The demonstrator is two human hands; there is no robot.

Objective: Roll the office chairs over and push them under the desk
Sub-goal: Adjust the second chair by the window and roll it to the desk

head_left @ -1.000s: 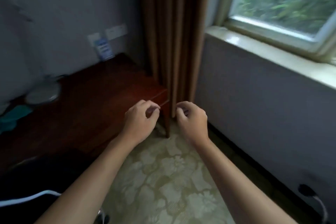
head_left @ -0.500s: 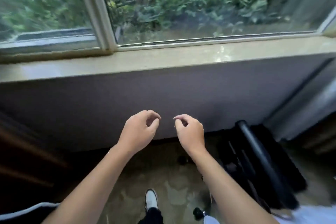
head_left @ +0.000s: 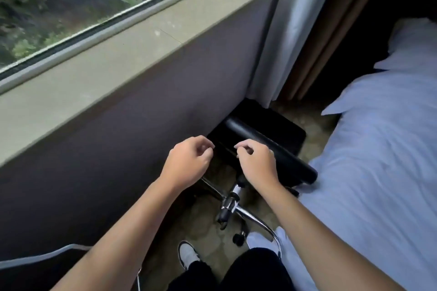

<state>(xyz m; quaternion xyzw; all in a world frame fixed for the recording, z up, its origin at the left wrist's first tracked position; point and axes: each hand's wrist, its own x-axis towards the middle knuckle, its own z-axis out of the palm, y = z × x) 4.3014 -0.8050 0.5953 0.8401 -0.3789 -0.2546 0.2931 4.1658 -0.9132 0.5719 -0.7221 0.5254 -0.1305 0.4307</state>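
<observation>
A black office chair (head_left: 267, 139) with a chrome star base (head_left: 238, 205) and black castors stands between the window wall and the bed, its padded back top towards me. My left hand (head_left: 186, 163) hovers just left of the chair back, fingers curled, holding nothing. My right hand (head_left: 257, 163) hangs over the near end of the chair back, fingers curled too, and I cannot tell whether it touches the chair. The desk is out of view.
A grey wall (head_left: 118, 144) under a stone window sill (head_left: 101, 59) runs along the left. A bed with white sheets (head_left: 378, 160) fills the right. Curtains (head_left: 305, 30) hang in the far corner. My shoe (head_left: 188, 254) stands on patterned carpet (head_left: 196, 220).
My view has swung right, from the desk and curtain past the window to the chair by the bed. Both hands keep the same curled pose in front of me.
</observation>
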